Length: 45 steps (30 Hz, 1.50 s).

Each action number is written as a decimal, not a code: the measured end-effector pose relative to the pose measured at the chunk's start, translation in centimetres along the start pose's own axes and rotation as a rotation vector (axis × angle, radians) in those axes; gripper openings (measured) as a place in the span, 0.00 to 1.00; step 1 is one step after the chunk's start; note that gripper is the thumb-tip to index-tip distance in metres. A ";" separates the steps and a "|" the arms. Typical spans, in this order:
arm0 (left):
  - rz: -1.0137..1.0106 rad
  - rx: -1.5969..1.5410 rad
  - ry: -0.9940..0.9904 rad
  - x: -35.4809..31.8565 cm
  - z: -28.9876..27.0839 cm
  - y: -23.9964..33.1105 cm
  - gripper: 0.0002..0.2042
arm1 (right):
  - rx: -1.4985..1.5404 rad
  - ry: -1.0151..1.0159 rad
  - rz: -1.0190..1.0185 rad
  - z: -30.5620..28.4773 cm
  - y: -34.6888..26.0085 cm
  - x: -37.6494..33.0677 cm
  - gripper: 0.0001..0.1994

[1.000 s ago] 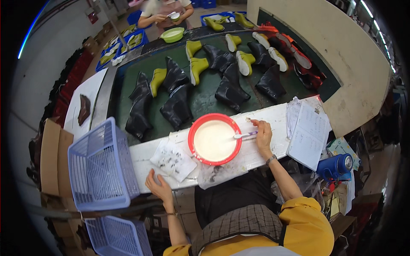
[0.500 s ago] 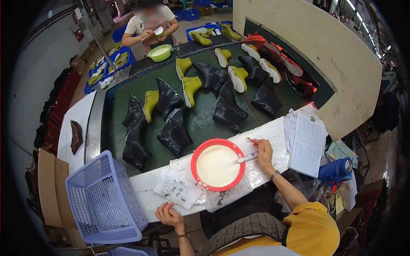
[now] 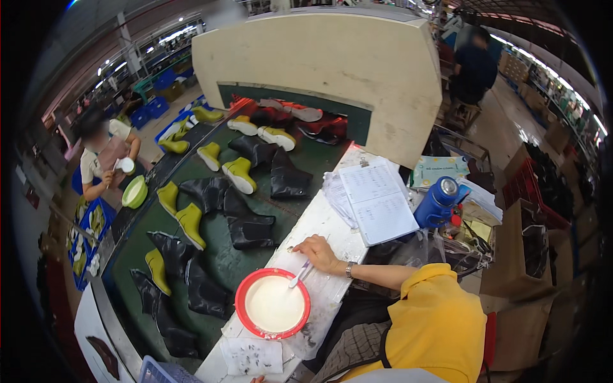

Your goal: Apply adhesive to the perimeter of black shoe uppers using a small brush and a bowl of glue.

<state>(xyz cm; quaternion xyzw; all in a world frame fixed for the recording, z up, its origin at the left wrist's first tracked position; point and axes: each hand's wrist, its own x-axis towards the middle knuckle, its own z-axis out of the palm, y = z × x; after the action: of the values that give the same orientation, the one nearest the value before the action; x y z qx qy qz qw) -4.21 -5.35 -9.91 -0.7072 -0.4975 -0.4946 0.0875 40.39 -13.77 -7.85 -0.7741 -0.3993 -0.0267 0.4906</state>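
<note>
A round red bowl (image 3: 239, 306) of creamy white liquid stands on the white bench ledge. A small brush with a white and purple handle (image 3: 300, 273) leans over its rim, its handle end meeting the underside of my right hand (image 3: 317, 253). That hand rests on the ledge, fingers loosely stretched toward a small crumb-like bit (image 3: 290, 249). It is not closed round the brush. Of my left hand (image 3: 257, 379) only a fingertip shows at the lower edge, near a white sheet with dark smudges (image 3: 252, 356).
Black boots (image 3: 249, 223) and yellow-green shoes (image 3: 189, 225) lie on the dark green belt, beside a cream machine housing (image 3: 319, 57). Papers (image 3: 380, 204) and a blue flask (image 3: 437, 201) are at right. A co-worker (image 3: 108, 153) holds a white-and-green piece near a green basin (image 3: 135, 191).
The view has swung right, so the bench appears further left and turned. My left hand has nearly left the picture. My right hand and the brush keep their places by the bowl.
</note>
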 end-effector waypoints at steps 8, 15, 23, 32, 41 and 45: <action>-0.024 0.065 -0.023 0.4 0.0 -0.1 0.20 | 0.016 0.028 -0.016 0.2 -0.2 -0.1 0.14; -0.049 0.042 0.004 1.3 0.2 1.6 0.19 | -0.016 -0.024 -0.003 -0.6 -0.8 0.2 0.13; -0.119 0.015 -0.163 2.5 0.3 3.4 0.16 | -0.084 -0.084 0.011 -0.5 -0.9 0.2 0.14; -0.155 -0.023 -0.356 -0.3 0.6 -0.5 0.15 | -0.068 -0.090 0.045 -0.4 -2.2 0.2 0.14; -0.176 -0.274 -0.657 0.0 -0.6 -10.1 0.16 | -0.244 0.056 0.095 -2.7 -4.4 2.0 0.11; -0.305 -0.309 -0.658 1.9 -3.1 -11.2 0.13 | -0.039 0.371 0.093 -4.2 -12.7 1.2 0.09</action>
<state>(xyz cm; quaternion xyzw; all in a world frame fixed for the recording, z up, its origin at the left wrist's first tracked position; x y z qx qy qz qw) -14.87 -0.57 -10.98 -0.7508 -0.5180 -0.3178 -0.2587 34.51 -13.77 4.19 -0.7827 -0.2654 -0.1539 0.5415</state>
